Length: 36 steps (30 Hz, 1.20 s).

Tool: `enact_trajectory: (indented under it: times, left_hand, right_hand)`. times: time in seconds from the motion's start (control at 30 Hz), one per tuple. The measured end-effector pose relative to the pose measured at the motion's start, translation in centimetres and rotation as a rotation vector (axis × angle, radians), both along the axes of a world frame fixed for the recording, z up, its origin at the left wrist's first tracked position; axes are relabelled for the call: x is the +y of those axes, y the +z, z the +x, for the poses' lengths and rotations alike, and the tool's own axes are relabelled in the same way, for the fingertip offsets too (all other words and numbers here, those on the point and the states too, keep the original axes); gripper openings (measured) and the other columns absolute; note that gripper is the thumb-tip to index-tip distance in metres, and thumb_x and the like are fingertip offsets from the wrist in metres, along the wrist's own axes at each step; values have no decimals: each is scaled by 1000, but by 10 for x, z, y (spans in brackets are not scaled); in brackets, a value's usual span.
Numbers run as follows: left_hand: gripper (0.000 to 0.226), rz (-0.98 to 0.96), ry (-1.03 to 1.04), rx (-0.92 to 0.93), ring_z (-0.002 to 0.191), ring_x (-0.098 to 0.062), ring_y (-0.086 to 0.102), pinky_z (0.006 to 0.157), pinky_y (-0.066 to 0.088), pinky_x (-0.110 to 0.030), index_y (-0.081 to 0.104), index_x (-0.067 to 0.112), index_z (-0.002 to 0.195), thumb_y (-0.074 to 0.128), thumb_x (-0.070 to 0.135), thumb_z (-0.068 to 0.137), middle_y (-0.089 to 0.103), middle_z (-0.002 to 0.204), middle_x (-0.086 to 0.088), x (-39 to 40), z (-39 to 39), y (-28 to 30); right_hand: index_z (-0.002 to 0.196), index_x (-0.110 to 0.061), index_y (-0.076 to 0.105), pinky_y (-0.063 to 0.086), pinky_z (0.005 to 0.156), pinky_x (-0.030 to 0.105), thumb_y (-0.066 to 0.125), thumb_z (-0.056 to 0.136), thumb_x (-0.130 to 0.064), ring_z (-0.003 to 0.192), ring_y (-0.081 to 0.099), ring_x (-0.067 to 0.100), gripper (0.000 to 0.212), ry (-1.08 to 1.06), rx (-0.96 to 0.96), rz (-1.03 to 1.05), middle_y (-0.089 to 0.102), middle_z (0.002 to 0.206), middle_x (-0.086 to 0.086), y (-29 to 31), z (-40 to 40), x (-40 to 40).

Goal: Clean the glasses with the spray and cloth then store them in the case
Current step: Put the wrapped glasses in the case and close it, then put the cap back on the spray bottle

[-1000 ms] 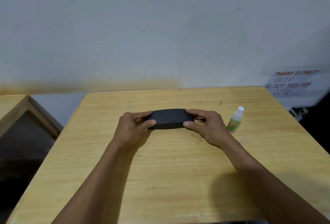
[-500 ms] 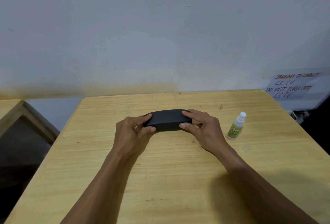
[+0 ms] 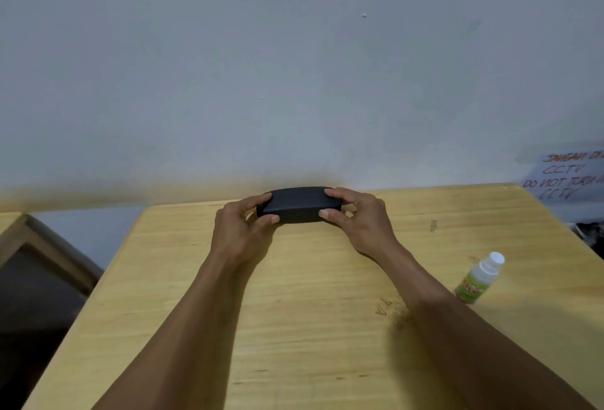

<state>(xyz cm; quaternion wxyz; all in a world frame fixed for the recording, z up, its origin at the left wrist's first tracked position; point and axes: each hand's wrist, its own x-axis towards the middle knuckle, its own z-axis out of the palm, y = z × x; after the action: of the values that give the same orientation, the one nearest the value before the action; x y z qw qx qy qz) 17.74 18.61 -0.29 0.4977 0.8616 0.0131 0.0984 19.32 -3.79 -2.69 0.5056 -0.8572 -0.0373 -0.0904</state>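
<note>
A closed black glasses case [image 3: 299, 203] sits near the far edge of the wooden table [image 3: 294, 328]. My left hand [image 3: 240, 231] grips its left end and my right hand [image 3: 358, 218] grips its right end, thumbs on the near side. A small spray bottle [image 3: 479, 279] with a white cap and green label stands on the table to the right, apart from both hands. No glasses or cloth show in this view.
A grey wall rises right behind the table. A handwritten paper notice [image 3: 567, 177] hangs on it at the far right. Part of another wooden table [image 3: 19, 236] shows at the left, with a gap between the two.
Both hands have carried the case away from me, toward the table's far edge by the wall. The spray bottle has stayed where it was on the table.
</note>
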Motion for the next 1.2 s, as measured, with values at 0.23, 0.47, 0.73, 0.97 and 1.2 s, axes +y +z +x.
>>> enact_trajectory:
  times: [0.23,0.47,0.73,0.97,1.2]
  left_hand:
    - [49,57,16,-1,113,-14,57,104,49,-35,64,22,130,77,21,83,66,129,-3,2,19,-10]
    - [53,149,28,-20,106,-9,56,100,51,-34,61,27,134,75,31,83,68,127,-4,3,22,-14]
    - [65,164,52,-27,127,-27,55,93,42,-29,47,27,145,73,30,85,64,135,-5,-6,-22,-13]
    - [52,43,34,-27,127,-22,54,102,45,-41,56,24,138,70,32,88,62,136,-4,-25,-107,-1]
    - [41,-12,-45,-68,103,-9,57,95,47,-32,69,23,123,75,31,84,71,119,-1,-76,-173,5]
  right_hand:
    - [126,-33,67,54,97,33,81,82,-34,109,65,13,47,-32,5,-32,70,120,-4,-12,17,1]
    - [130,-38,61,54,96,41,76,84,-41,113,63,14,49,-59,-7,-99,69,123,-6,-12,15,4]
    - [139,-26,55,45,98,25,74,90,-24,118,53,6,53,-96,-39,-28,57,140,-3,1,-33,4]
    - [127,-26,65,50,79,11,73,90,-25,100,62,0,38,-125,-28,19,67,118,-10,20,-135,-3]
    - [97,-28,77,50,67,12,79,84,-16,78,67,4,18,-269,-122,60,75,85,-10,14,-237,-68]
